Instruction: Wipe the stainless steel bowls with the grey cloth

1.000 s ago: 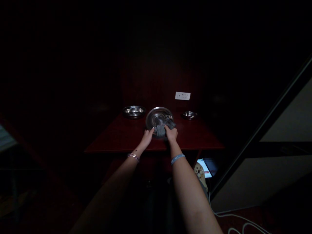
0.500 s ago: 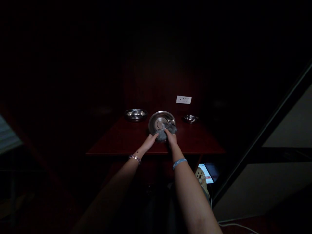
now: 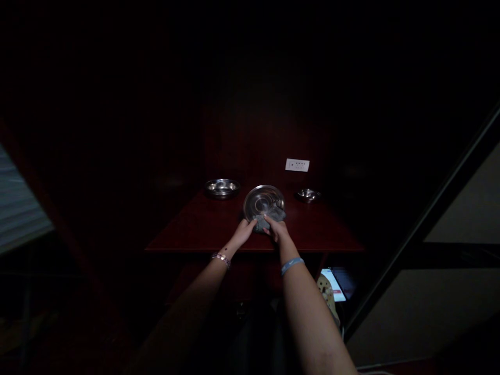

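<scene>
A round stainless steel plate (image 3: 261, 200) is tilted up with its inner face toward me, above the dark red table (image 3: 203, 229). My left hand (image 3: 246, 230) is closed on its lower left rim, thumb on the near side. A grey cloth (image 3: 275, 214) drapes over the plate's lower right rim. My right hand (image 3: 276, 228) is closed on the cloth, its thumb pressing it against the plate. The fingers behind the plate are hidden.
A wide steel basin (image 3: 222, 188) stands at the back left of the table, and a smaller steel bowl (image 3: 308, 195) at the back right. A white wall socket (image 3: 297, 165) is behind. Below the table's right side a lit screen (image 3: 334, 285) shows.
My right thumb has shifted slightly on the cloth, and the cloth lies flatter along the plate's lower rim. The whole view has moved a little, so everything appears slightly lower and further right.
</scene>
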The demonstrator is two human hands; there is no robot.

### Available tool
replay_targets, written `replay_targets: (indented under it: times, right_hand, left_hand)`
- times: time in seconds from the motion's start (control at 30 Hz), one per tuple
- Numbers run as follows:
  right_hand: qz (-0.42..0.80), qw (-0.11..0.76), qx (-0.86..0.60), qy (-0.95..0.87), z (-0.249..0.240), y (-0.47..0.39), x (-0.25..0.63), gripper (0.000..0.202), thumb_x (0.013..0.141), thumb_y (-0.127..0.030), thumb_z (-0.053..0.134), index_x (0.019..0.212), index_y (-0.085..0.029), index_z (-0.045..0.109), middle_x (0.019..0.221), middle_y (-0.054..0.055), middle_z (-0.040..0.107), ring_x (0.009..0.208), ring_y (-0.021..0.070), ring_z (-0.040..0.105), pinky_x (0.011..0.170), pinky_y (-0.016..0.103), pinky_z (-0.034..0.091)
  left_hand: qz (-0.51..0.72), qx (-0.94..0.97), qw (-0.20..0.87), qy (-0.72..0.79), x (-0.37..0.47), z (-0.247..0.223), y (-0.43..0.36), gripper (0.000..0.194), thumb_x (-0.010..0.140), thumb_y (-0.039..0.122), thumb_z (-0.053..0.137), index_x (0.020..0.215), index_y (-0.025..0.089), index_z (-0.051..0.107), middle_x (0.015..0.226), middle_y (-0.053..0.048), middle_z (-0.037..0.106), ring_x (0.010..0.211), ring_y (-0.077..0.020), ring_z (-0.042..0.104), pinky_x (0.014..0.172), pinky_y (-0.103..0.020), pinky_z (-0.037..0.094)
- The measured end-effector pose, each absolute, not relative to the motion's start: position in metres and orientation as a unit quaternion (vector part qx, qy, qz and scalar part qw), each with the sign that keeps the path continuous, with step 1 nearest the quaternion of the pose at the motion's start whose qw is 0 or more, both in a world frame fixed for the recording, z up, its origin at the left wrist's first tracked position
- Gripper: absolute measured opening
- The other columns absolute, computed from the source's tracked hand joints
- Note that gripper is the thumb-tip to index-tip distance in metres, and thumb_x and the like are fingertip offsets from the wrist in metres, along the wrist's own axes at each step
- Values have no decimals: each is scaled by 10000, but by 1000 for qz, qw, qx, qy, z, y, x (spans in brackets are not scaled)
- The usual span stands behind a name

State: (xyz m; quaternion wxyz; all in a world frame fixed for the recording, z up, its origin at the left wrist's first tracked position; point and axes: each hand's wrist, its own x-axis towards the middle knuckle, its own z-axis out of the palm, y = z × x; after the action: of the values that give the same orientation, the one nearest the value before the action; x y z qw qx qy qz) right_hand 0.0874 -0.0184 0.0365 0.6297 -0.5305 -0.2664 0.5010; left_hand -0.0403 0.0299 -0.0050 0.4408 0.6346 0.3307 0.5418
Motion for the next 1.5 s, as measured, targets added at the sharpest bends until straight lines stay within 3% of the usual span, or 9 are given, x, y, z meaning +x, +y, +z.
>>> replay_targets:
  times: [0.4,0.57,0.67,0.83,1.07,1.3,1.5]
  right_hand:
    - [404,626,-598,-296,34,-15,101,227,675,-268,751,851,-139,689,799,59,701,621,146,637,448,223,521]
    - [397,637,-595,-287,35,-13,98,284,677,-296,757,906,-140,692,822,57,704,653,148,651,461,211,530]
    - [419,640,-586,-267,36,-14,98,288,680,-284,758,915,-135,685,836,59,705,663,141,651,463,194,527]
    - [463,643,-556,-250,37,-16,93,280,684,-265,760,910,-124,673,853,63,701,630,125,645,451,176,510]
    - [480,650,-535,-247,36,-17,87,287,691,-267,756,933,-140,670,879,62,712,674,127,662,500,178,538]
    - [379,642,-596,-296,34,-16,102,385,673,-330,767,977,-103,707,893,83,726,692,180,686,469,222,557]
    - [286,627,-643,-334,36,-17,109,412,660,-362,776,966,-91,731,893,93,731,641,197,688,410,228,540]
  left_hand:
    - [551,624,440,337,-41,-5,29,340,784,365,559,1019,137,650,1115,-122,693,1104,-260,611,1026,-414,410]
    - [601,623,396,306,-40,4,21,508,841,401,532,1286,161,491,1375,-113,532,1310,-203,449,1118,-347,297]
    - [570,652,399,301,-40,6,18,564,841,428,543,1331,163,455,1438,-110,469,1344,-201,408,1135,-335,271]
    - [489,720,395,294,-37,-1,23,541,829,478,549,1261,152,563,1351,-90,568,1290,-236,478,1128,-371,305]
    - [495,705,421,283,-39,-10,36,470,839,448,524,1173,139,640,1222,-88,660,1178,-251,576,1080,-408,376]
    - [537,633,453,327,-41,-9,37,387,781,396,586,1038,117,665,1098,-104,708,1098,-265,615,1033,-435,414]
    - [610,589,423,319,-45,10,21,493,851,439,521,1247,145,527,1297,-112,601,1201,-222,552,1064,-364,380]
